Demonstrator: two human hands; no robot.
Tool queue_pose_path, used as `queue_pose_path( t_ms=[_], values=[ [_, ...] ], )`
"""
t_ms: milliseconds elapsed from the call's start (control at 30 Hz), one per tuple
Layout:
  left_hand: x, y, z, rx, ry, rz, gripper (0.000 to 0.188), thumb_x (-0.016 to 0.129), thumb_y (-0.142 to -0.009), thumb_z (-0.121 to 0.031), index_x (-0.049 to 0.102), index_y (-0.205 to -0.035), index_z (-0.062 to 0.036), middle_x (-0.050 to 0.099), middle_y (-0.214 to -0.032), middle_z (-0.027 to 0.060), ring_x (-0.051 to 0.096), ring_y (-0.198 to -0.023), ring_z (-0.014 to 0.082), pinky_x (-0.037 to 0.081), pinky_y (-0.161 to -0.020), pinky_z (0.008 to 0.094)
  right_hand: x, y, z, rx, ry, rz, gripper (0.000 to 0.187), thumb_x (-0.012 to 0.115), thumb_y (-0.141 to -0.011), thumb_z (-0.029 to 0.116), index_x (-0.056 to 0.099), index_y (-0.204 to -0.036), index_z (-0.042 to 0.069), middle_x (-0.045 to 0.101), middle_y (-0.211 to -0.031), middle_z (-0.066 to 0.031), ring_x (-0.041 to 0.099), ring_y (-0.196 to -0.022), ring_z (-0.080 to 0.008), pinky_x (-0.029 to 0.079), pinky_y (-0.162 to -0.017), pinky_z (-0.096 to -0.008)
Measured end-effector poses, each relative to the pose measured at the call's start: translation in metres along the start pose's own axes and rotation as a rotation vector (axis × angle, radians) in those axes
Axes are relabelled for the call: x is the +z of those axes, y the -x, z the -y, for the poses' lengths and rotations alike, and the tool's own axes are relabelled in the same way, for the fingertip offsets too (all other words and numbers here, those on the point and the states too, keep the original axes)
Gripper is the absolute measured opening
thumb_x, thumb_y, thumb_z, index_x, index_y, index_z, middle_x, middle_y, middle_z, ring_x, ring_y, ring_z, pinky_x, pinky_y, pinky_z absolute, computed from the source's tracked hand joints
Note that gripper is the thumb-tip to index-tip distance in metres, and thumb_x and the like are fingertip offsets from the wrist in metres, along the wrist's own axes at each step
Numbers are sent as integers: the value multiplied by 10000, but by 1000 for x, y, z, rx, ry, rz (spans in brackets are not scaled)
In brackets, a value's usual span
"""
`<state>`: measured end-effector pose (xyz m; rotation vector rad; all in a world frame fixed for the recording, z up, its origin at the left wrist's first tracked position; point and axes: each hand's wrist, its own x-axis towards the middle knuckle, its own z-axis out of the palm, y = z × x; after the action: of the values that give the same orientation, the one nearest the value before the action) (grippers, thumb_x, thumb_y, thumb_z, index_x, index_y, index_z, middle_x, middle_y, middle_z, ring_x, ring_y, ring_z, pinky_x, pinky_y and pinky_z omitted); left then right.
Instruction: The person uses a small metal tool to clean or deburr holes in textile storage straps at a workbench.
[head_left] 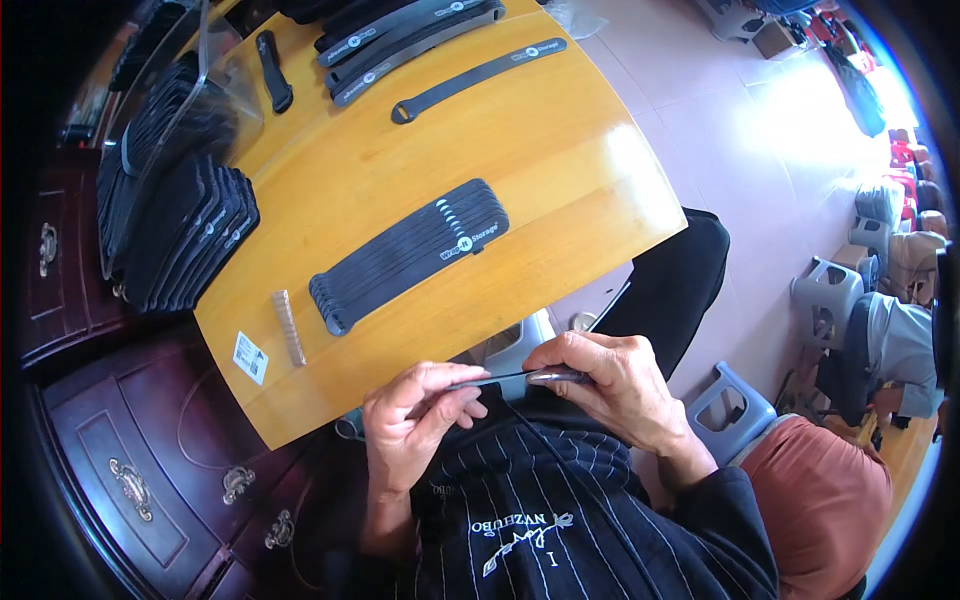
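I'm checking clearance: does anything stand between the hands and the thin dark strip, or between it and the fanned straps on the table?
Nothing visible does: the left hand and right hand both hold the thin dark strip, and bare table lies this side of the fanned straps.

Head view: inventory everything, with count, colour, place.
table: one, yellow, centre
fanned strap stack: one, black, table's middle
loose straps: two, dark, table's far side
long strap pile: one, black, table's far edge
left stacks: several, black, table's left
ribbed strip: one, light brown, near left
label: one, white, near left corner
cabinets: count unclear, dark reddish, left
stools: several, greyish, right and centre
cloth: one, rusty brown, lower right
floor: one, pinkish, right
other person: one, grey top, far right
clutter: many, mixed colours, upper right
held strip: one, dark, between hands
garment: one, striped black, lower centre
left hand: one, bare, strip's left end
right hand: one, bare, strip's right end
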<state>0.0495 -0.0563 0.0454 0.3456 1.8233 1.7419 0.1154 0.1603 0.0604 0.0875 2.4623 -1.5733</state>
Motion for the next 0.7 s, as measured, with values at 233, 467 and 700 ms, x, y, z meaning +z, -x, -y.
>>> queue_pose_path(
  t_ms=[233,467,700],
  values=[
    [-10,17,17,-34,23,-139,129,622,-820,78,652,-945,76,673,-795,178,686,-641,214,561,-549,246,2,3,-26,-110,60,23,173,644,-839,185,606,-950,59,649,-843,-79,657,-688,-234,522,-617,-321],
    [-21,26,20,-17,76,-21,92,612,-802,110,653,-878,79,678,-793,176,686,-661,200,563,-594,249,-104,8,-2,130,170,-752,181,580,-857,117,672,-1004,66,654,-912,-50,549,-699,-68,398,-556,-200],
    [0,23,23,2,24,190,155,688,-783,15,675,-937,17,695,-829,112,680,-724,153,545,-631,229,-225,58,-12,-457,-114,-655,300,486,-942,198,538,-1187,33,562,-800,-73,514,-626,-104,406,-543,-226]
  ],
)
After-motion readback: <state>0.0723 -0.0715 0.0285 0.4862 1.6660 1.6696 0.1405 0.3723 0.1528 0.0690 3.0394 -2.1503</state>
